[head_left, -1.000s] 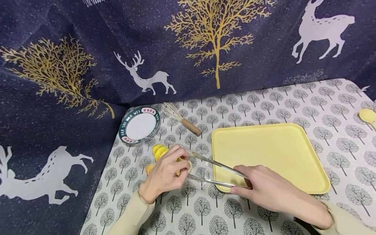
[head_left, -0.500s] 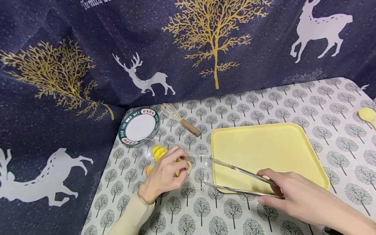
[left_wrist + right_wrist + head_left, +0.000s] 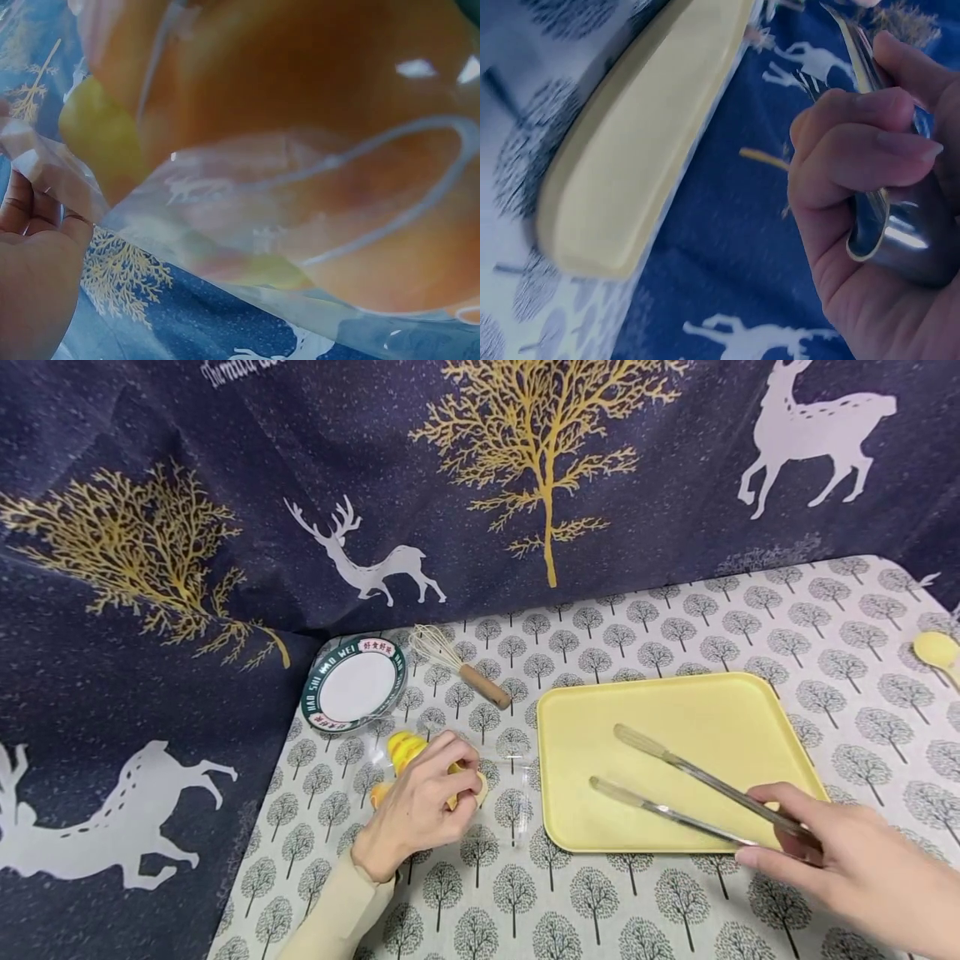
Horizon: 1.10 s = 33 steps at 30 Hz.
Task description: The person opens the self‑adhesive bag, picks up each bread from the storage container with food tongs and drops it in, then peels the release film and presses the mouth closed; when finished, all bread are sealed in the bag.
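By the right hand (image 3: 832, 852), slim silver metal tongs (image 3: 716, 786) are gripped near their bent end, arms spread, long axis pointed leftward and away, tips held over the flat yellow rectangular tray (image 3: 675, 714); left of those tips, a clear plastic bag (image 3: 240, 202) of yellow-and-orange bread-like pieces (image 3: 406, 748) is pinched by the left hand (image 3: 429, 802), much the nearer; beyond, a wooden-handled wire whisk (image 3: 480, 681) and a round white green-rimmed plate (image 3: 356, 685) are seen
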### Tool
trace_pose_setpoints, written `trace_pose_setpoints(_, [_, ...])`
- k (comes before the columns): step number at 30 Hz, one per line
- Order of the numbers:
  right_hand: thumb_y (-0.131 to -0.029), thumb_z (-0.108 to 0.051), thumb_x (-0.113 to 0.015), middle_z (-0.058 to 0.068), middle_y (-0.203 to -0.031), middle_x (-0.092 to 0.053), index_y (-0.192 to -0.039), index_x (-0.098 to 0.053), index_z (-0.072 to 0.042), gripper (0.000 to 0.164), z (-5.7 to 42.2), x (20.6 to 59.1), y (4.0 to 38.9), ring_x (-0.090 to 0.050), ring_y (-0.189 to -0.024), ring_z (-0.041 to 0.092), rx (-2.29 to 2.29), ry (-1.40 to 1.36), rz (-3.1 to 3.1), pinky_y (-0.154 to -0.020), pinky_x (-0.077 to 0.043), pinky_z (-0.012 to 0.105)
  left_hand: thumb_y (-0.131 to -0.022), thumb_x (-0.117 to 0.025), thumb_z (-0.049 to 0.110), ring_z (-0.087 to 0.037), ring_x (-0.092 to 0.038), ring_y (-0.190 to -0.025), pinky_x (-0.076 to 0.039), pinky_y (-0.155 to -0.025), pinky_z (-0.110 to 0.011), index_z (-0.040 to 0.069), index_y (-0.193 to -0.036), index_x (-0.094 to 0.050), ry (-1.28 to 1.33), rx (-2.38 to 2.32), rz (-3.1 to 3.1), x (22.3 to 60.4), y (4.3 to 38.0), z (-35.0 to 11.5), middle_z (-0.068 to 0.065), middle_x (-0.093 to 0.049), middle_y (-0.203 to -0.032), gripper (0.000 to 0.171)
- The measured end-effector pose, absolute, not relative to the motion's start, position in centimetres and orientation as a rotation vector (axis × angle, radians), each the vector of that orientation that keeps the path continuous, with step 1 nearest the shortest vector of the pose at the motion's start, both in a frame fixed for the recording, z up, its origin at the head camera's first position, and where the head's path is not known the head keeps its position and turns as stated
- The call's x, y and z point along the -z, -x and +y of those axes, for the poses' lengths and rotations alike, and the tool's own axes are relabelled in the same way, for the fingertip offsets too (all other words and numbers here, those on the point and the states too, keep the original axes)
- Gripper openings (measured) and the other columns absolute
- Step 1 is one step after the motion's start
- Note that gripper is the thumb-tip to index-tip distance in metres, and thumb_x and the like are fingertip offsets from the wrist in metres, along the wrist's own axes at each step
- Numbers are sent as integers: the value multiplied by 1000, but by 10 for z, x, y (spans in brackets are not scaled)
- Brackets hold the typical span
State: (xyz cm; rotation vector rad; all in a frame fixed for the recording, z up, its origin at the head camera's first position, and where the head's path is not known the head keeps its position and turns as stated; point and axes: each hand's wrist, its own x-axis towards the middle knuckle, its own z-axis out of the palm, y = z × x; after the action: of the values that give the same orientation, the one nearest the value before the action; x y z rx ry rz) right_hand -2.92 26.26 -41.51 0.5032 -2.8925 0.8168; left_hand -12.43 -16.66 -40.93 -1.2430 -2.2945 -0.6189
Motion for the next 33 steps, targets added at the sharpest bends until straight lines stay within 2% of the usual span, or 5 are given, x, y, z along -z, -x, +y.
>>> trace_pose_setpoints(9, [-85,-29,-78,-14,-61,-40,-122,-59,-11,45,293,424,34,-30,-51,-5,-784,-186,-2838,-46,-23,21,-65,-57,2,-12,-52,-88,-48,-73,-20,17,-66,-63,1246,628,-2306,411,125,-166,0,-62,-90,16])
trace_pose_setpoints(19, [-95,-36,-66,-1,-62,-50,-128,-50,10,60,338,446,62,-35,-49,0,-831,159,-2856,-46,-26,24,-64,-56,1,-13,-54,-89,-52,-77,-22,14,-68,-64,1258,643,-2283,410,126,-167,-3,-63,-89,16])
trace_pose_setpoints(25, [-98,-34,-61,31,-69,-58,-128,-37,28,73,360,460,73,-37,-49,-6,-918,269,-2817,-41,-34,20,-63,-56,1,-13,-53,-87,-50,-75,-22,15,-67,-63,1264,642,-2276,411,127,-167,-3,-63,-89,17])
trace_pose_setpoints(28, [-97,-34,-62,41,-73,-56,-126,-36,30,75,368,463,77,-35,-51,-10,-948,319,-2765,-41,-33,18,-63,-56,1,-12,-52,-85,-49,-72,-20,16,-67,-62,1264,634,-2277,411,127,-166,-2,-63,-88,16])
trace_pose_setpoints(33, [-99,-38,-58,33,-63,-55,-124,-36,32,77,375,466,82,-33,-47,-9,-912,398,-2744,-41,-32,19,-64,-57,1,-12,-51,-85,-48,-70,-19,16,-67,-62,1265,630,-2282,411,128,-166,0,-62,-89,16])
